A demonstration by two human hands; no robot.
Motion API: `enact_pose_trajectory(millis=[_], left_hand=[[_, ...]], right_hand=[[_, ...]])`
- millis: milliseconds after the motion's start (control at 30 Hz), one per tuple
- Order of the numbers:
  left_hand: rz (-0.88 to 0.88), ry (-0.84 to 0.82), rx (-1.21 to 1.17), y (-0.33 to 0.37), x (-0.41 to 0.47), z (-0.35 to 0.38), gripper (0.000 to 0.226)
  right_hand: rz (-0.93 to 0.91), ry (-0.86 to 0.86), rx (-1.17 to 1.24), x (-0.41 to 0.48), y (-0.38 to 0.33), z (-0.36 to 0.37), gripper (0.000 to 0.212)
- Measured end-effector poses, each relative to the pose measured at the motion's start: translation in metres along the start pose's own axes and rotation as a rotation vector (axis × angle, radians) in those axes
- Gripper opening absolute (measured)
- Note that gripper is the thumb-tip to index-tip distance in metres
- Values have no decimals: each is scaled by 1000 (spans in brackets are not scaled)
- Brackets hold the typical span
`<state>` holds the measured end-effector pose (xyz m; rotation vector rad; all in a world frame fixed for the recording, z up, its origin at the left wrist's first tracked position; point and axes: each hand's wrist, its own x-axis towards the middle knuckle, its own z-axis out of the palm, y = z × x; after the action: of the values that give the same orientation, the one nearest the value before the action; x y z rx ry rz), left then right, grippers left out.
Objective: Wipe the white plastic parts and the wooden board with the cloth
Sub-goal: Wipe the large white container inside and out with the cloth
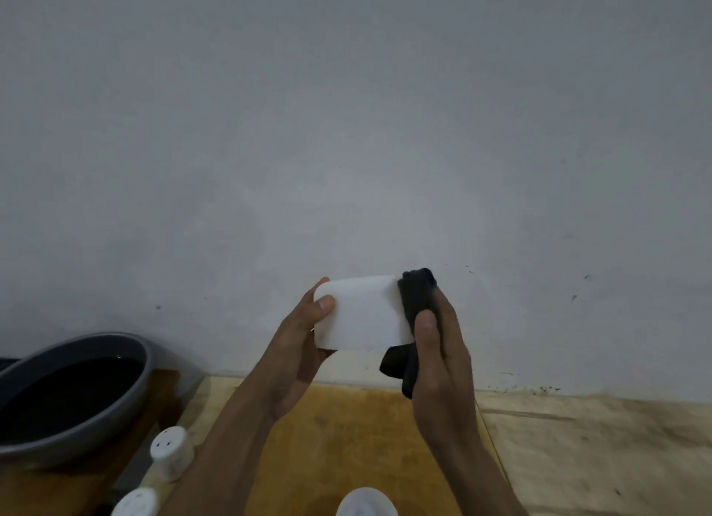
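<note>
pale plywood surface (597, 446) at the foot of a grey wall (346, 130), with a darker yellow-brown wooden board (346, 446) lying flat on its middle. two white plastic parts with small holes, one (171, 452) beyond the other (135, 504), stand at the left edge of the plywood, and a rounded white part (366, 502) sits on the board's near end, cut off by the frame. at left, a separate brown wooden stand (77, 492) carries a grey basin (77, 346) with dark contents.

Grey basin (88, 344), dark liquid (57, 396), pale wall (346, 130)
</note>
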<state>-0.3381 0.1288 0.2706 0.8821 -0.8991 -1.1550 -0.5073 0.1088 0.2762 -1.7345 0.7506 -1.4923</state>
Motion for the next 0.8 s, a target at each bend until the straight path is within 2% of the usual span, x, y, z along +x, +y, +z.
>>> enact_pose_trajectory(millis=[67,133,200,267,367,433,500,567,600,667,733,800], left_hand=[[16,28,10,0,-2,1,103],[39,51,23,-2,-2,2,110],[18,29,-7,-3,-3,-1,105],[-54,-16,-83,-4,-6,-10,102],[-138,-53,-115,-6,-9,-12,117],[-83,34,14,-3,-8,-9,122],[27,114,163,3,-10,-7,101],[75,79,268,5,-17,-2,86],[71,62,276,5,-22,3,89],[76,99,209,1,-27,8,105],[41,123,90,-3,-29,7,112],[-84,40,-71,-2,-34,1,116]], right_hand=[[-144,-34,-105,-5,0,5,40],[-186,-59,-99,-6,-4,8,41],[-54,-104,49,-2,-5,5,38],[175,-157,235,7,-5,-1,36],[350,-135,372,14,-7,-8,33],[299,-98,336,10,-9,-7,26],[225,-32,296,3,-9,-4,25],[149,13,226,-7,-6,0,24],[96,16,162,-12,-4,2,30],[1,-18,52,-21,-4,8,40],[-17,-31,65,-25,-9,12,41],[135,-3,228,-23,-13,9,38]])
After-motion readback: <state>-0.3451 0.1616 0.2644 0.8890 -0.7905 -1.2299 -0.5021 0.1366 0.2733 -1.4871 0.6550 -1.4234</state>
